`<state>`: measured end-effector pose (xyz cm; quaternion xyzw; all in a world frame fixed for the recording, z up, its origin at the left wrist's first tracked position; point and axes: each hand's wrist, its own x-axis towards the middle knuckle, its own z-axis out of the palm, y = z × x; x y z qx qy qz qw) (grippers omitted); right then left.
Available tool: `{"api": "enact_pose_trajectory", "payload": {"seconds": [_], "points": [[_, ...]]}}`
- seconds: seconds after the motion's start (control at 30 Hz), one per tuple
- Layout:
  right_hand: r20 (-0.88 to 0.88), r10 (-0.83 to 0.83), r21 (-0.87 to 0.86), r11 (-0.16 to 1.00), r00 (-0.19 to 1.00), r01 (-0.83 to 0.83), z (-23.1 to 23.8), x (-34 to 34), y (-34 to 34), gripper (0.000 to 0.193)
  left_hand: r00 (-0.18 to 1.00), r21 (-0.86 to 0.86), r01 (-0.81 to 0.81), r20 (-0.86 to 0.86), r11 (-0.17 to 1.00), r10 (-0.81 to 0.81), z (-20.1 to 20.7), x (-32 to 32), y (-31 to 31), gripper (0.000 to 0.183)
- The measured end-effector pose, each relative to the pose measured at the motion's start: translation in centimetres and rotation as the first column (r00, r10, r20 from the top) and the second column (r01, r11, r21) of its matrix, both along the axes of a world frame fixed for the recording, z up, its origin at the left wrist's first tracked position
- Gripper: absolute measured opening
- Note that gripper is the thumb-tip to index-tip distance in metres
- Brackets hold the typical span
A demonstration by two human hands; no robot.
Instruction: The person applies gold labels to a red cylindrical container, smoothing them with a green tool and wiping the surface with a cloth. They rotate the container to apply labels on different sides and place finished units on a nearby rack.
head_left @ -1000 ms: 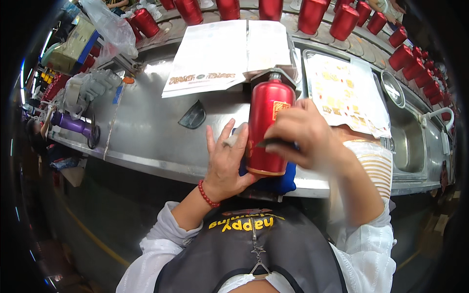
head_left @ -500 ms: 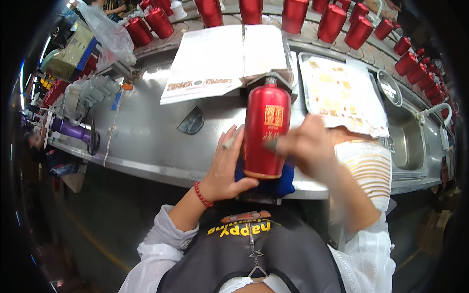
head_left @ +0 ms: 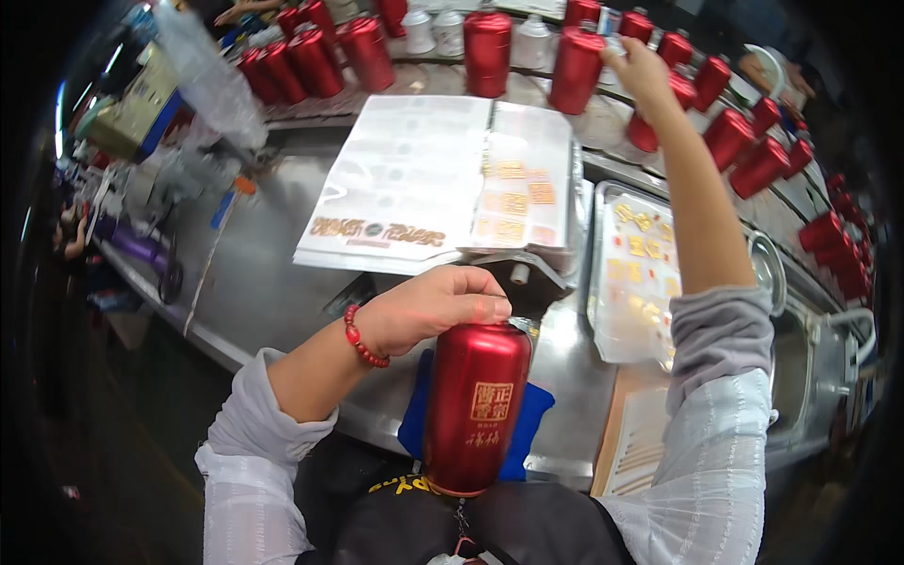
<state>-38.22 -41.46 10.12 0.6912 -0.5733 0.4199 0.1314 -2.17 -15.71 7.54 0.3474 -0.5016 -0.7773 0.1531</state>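
Note:
A glossy red bottle (head_left: pixel 480 414) with a gold square label stands close to my body, slightly tilted. My left hand (head_left: pixel 438 303), a red bead bracelet at its wrist, is closed around the bottle's neck. Behind and beside the bottle lies a blue cloth (head_left: pixel 529 424). My right arm stretches to the far line of bottles. There my right hand (head_left: pixel 645 73) has its fingers drawn together at a small whitish thing, beside another red bottle (head_left: pixel 576 73); what exactly it grips is too small to make out.
Sheets of printed decals (head_left: pixel 405 179) lie on the steel table (head_left: pixel 264 254). To their right sits a metal tray (head_left: pixel 598 282) with gold decals, then a sink (head_left: pixel 796 386) with a tap. Red bottles and white bottles (head_left: pixel 450 36) line a slatted conveyor (head_left: pixel 424 80) across the back.
My left hand has moved from the bottle's lower side up to its neck. The bottle is nearer my body. My right hand has left its front and reached out to the far conveyor.

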Motion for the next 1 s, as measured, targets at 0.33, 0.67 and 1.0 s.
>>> {"api": "enact_pose_trajectory", "payload": {"seconds": [0.33, 0.67, 1.0], "points": [[-0.052, 0.325, 0.259, 0.918, 0.944, -0.301, -10.8, 2.2, 5.6, 0.062, 0.333, -0.401, -0.897, -0.327, 0.189, 0.884, 1.3, 22.0, 26.2, 0.036], [-0.095, 0.536, 0.682, 0.649, 0.839, -0.338, -15.1, 19.0, 30.9, 0.058, -0.746, -0.783, -0.462, 0.088, -0.417, 0.66, -17.2, 47.1, 65.1, 0.04], [-0.247, 0.416, 0.759, 0.644, 0.875, -0.092, -11.4, 26.8, 39.2, 0.053, -0.896, -0.895, -0.441, 0.443, -0.067, -0.016, -37.0, 57.2, 87.8, 0.045]]}}
